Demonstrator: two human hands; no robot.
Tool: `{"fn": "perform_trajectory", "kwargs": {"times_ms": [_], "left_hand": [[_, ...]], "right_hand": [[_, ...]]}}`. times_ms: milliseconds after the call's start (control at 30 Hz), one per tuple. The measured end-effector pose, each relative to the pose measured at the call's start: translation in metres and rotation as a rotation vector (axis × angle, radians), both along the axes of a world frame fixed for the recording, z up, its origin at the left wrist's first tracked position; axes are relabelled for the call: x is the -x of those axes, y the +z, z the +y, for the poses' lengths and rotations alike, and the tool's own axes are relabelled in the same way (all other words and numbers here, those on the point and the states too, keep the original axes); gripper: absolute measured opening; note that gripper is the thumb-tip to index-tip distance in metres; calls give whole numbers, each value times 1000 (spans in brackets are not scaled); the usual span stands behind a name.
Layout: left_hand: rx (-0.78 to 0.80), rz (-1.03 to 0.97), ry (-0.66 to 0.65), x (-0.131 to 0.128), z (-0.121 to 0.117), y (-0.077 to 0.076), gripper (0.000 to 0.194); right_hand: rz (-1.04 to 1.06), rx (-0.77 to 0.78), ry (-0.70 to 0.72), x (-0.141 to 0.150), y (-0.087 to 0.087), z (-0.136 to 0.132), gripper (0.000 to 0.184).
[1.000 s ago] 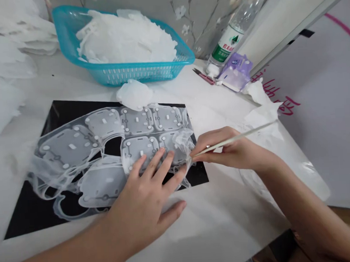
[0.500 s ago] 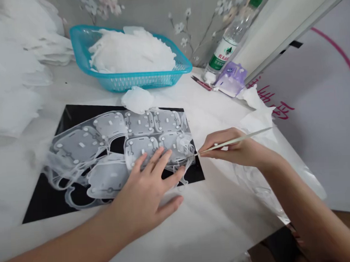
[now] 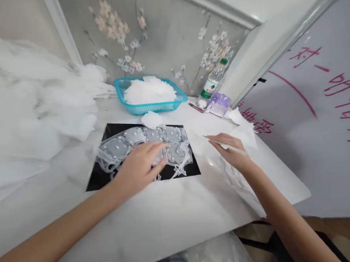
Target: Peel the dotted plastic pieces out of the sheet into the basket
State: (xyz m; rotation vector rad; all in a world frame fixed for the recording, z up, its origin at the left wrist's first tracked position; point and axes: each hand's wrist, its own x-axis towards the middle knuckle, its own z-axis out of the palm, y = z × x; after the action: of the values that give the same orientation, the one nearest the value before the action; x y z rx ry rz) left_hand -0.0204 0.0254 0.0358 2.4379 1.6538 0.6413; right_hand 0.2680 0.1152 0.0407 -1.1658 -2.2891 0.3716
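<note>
While the left grip (image 3: 138, 165) lies open, with its fingers apart, on a clear rubber sheet (image 3: 178, 152), the right grip (image 3: 228, 153) is clamped on a thin stick (image 3: 212, 139) just beside the sheet's right edge. The sheet rests on a black board (image 3: 183, 172), near the bench's (image 3: 157, 223) far edge, and behind it stands a blue basket (image 3: 151, 108) of white scraps.

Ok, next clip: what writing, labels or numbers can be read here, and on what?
Red handwriting on the white board: "对一" at the top, as far as it can be made out; the other red characters are too blurred to read.
Green bottle label: too small to read.
Purple packet: print too small to read.
</note>
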Motion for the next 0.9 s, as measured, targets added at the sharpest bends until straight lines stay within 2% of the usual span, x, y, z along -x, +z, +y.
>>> {"fn": "perform_trajectory", "kwargs": {"times_ms": [33,67,100,133,167,200,233,267,333,433,500,567,667,767,833,900], "left_hand": [[-83,55,90,15,4,4,43],[-123,137,207,32,7,8,46],[-116,207,335,49,9,10,52],[-38,250,459,66,10,11,60],[106,258,531,81,9,12,65],[227,247,495,95,7,13,65],[263,233,436,105,5,14,61],[258,219,425,113,2,14,57],[243,142,493,121,-3,15,41],[219,-295,568,126,-5,18,17],[186,-436,542,129,-4,22,13],[142,-505,523,130,-3,25,12],[53,-704,569,122,-4,26,21],[-27,-1272,685,102,-7,22,24],[-1,-1567,743,89,-8,18,17],[28,-1637,788,83,-9,14,11]], "right_hand": [[-160,-5,21,-5,-5,-1,27],[-278,-22,-16,-9,-10,-1,32],[-377,-20,-33,-10,-14,-1,38],[-457,-22,-53,-8,-16,0,45],[-530,-30,-67,-3,-17,0,52],[-581,-52,-84,6,-17,0,58],[-596,-83,-113,19,-15,-1,61],[-576,-112,-135,35,-12,-3,63],[-432,-157,-119,77,-5,-9,55],[-197,-163,57,148,3,-15,42],[-107,-127,121,186,1,-14,47],[-92,-15,84,211,-7,-8,47],[-92,73,39,221,-21,0,55],[-36,4,-63,216,-28,1,58],[-53,4,-67,213,-31,-2,61],[-106,54,-33,213,-34,-5,67]]}}
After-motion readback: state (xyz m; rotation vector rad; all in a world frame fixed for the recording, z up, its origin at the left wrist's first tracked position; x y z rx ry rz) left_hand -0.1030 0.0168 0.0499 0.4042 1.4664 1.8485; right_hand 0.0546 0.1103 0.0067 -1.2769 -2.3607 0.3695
